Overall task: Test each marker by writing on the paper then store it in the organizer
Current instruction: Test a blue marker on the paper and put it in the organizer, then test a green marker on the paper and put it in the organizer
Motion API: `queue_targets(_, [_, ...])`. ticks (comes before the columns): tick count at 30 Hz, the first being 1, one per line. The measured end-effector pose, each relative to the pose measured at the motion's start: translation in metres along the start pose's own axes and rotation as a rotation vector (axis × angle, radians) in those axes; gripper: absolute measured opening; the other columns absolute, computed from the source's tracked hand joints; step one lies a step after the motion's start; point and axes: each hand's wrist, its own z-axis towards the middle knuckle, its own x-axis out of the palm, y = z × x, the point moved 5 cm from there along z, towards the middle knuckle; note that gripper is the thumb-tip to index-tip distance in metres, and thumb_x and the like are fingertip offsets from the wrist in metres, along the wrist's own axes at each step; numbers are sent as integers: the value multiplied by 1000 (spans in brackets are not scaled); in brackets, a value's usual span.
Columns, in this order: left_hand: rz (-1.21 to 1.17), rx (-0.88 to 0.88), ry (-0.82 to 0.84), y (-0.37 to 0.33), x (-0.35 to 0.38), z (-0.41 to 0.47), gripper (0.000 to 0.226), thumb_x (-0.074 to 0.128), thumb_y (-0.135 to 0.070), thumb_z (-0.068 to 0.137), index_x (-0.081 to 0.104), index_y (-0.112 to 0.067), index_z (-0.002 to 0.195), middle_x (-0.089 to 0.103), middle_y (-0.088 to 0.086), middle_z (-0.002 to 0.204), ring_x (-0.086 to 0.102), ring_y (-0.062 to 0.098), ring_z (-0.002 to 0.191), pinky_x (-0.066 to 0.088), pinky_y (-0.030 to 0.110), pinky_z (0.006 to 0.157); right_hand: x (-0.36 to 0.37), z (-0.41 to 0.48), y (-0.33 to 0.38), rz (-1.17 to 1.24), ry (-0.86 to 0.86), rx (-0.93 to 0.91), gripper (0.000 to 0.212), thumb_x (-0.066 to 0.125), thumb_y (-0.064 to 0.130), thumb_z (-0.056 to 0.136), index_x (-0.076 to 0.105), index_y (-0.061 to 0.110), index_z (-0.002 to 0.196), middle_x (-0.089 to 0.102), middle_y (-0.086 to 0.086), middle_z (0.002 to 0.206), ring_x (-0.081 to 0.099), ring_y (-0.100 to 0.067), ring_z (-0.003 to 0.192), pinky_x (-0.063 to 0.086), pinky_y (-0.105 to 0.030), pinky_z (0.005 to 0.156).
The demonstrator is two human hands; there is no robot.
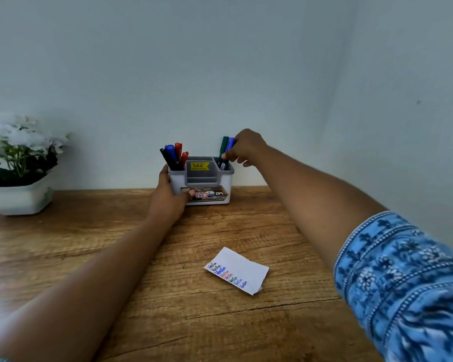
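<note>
There is just one camera, sitting on the person's head and looking forward and down over a wooden table (pixel 89 244) toward a pale wall (pixel 220 61). It is looking along both bare arms, which are stretching away from it, so the sleeve (pixel 403 278) is looking big and close while the organizer (pixel 224 182) at the far edge is looking small
</note>
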Motion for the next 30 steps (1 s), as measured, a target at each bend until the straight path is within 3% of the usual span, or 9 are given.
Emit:
queue_targets(6, [37,-11,9,-4,0,-3,81,66,-14,91,15,-22,153,44,6,149,48,28,131,43,41,103,-2,3,-6,14,-41,94,42,78,40,70,56,5,78,62,-5,79,53,-12,55,44,-23,52])
queue_targets(8, [33,-21,6,-4,-1,-4,79,66,-14,91,17,-21,153,44,6,149,48,28,131,43,41,104,-10,-1,-8,-23,-63,86,44,78,38,71,61,3,89,63,-5,78,54,-12,57,46,-25,55])
queue_targets(11, [37,-37,11,-6,-2,-10,78,67,-14,90,20,-19,151,44,8,150,47,28,133,43,41,104,-23,-21,-16,-97,-111,26,43,78,36,71,65,5,99,67,-8,87,61,-20,76,51,-32,71])
queue_targets(16, [40,-117,18,-8,-6,-29,79,68,-14,89,20,-14,152,40,10,152,43,30,136,40,43,107,-39,-90,-37,-135,-130,-111,27,77,35,72,68,16,89,61,3,81,56,-14,79,40,-26,67])
queue_targets(19, [57,-145,33,-8,-8,-45,75,69,-13,89,25,-13,150,43,10,150,44,29,134,40,41,106,-46,-128,-59,-190,-90,-113,18,76,33,73,67,21,83,58,10,73,56,-11,74,39,-25,61])
queue_targets(21, [68,-146,55,-7,-11,-58,68,69,-17,89,32,-13,146,47,10,146,47,29,130,41,39,102,-51,-146,-76,-262,-65,-76,17,76,34,72,67,23,81,59,11,74,58,-11,76,42,-26,65])
queue_targets(26, [156,-85,208,-4,-21,-95,61,71,-26,87,43,-30,141,53,3,139,54,20,120,43,36,100,-65,-172,-123,-527,-29,63,18,76,40,70,67,26,79,65,8,83,59,-12,80,46,-28,65])
queue_targets(30, [422,56,417,-14,-13,-123,52,66,-40,89,44,-43,136,45,-5,147,43,18,134,35,36,110,-63,-180,-135,-614,42,119,22,77,45,67,66,28,76,66,4,87,59,-14,83,41,-26,59])
